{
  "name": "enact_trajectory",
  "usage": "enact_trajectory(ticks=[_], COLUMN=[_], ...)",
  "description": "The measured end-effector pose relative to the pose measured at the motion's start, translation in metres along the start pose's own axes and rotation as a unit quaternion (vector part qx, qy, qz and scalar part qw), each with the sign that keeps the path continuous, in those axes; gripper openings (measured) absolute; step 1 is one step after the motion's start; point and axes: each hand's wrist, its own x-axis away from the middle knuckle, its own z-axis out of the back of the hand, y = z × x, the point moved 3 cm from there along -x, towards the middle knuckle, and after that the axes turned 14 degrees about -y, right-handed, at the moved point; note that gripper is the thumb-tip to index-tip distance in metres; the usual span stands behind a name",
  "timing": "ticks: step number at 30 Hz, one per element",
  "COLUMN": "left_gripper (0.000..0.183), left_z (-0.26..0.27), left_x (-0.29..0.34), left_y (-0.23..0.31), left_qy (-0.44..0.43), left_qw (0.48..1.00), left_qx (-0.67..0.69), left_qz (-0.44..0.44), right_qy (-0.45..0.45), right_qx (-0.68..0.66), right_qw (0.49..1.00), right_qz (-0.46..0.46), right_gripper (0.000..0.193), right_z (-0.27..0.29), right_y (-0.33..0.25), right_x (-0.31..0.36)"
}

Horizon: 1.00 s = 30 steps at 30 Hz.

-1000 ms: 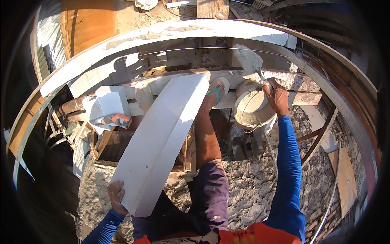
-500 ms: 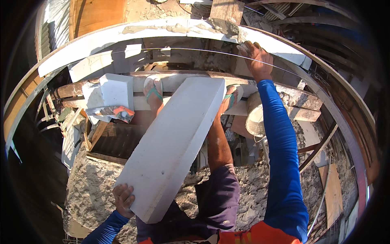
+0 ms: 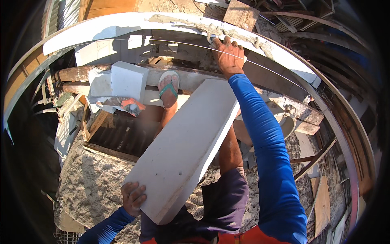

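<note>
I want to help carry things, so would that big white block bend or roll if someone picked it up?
The white block is probably stiff: it looks thick and straight-edged. It likely wouldn't roll, because its sides are flat. Lifting might feel awkward, since it's long and the left grip is at one end.

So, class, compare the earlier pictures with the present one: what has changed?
The right hand has moved from the bucket forward to the white block row, then leftward along it, holding the trowel, now mostly hidden. Mortar now reaches farther right along the row. Nothing was visibly let go. The left hand stays on the near end of the loose block; the saw still lies at left.
</note>
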Motion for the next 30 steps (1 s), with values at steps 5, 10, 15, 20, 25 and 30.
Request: enact_trajectory(ticks=[5, 10, 15, 20, 25, 30], left_gripper=[0.058, 0.057, 0.059, 0.068, 0.082, 0.089], left_z=[-0.001, 0.002, 0.007, 0.017, 0.025, 0.015], left_x=[0.003, 0.004, -0.001, -0.012, -0.015, -0.016], left_y=[-0.008, -0.006, -0.005, 0.002, 0.004, 0.011], left_qy=[0.003, 0.004, 0.002, -0.005, -0.025, -0.003], left_qw=[1.0, 1.0, 1.0, 0.999, 0.998, 0.998], left_qx=[-0.013, -0.012, -0.021, -0.035, -0.053, -0.067], left_qz=[-0.017, -0.02, -0.015, -0.024, -0.018, -0.004], right_qy=[-0.017, -0.042, 0.006, 0.077, -0.007, 0.035], right_qx=[0.005, 0.008, 0.056, 0.053, -0.077, -0.162], right_qw=[1.0, 0.998, 0.995, 0.99, 0.978, 0.929], right_qz=[-0.004, -0.044, -0.083, -0.107, -0.193, -0.331], right_gripper=[0.037, 0.031, 0.043, 0.042, 0.039, 0.039], right_z=[-0.001, -0.001, -0.006, -0.018, 0.006, -0.029], right_y=[-0.012, 0.037, 0.119, 0.194, 0.211, 0.213], right_x=[-0.017, 0.012, 0.053, 0.099, 0.188, 0.426])
